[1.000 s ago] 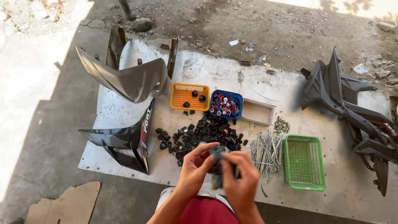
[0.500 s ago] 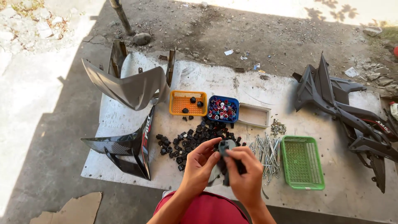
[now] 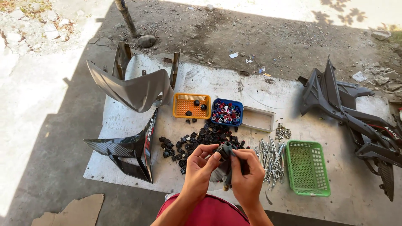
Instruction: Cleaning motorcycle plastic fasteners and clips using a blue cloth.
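Hands (image 3: 224, 167): both together, pinching one small dark part (image 3: 226, 150). Risk: you fumble it into the clip pile (image 3: 197, 140) below.

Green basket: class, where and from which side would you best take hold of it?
Take the green basket by its near short rim, coming from above on the person's side. It sits flat and open-topped, long bolts crowd its left side, and that rim looks free.

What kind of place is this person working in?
Probably an informal outdoor motorcycle repair spot: dark fairing panels lie on a white board over bare ground, beside small baskets and loose metal fasteners.
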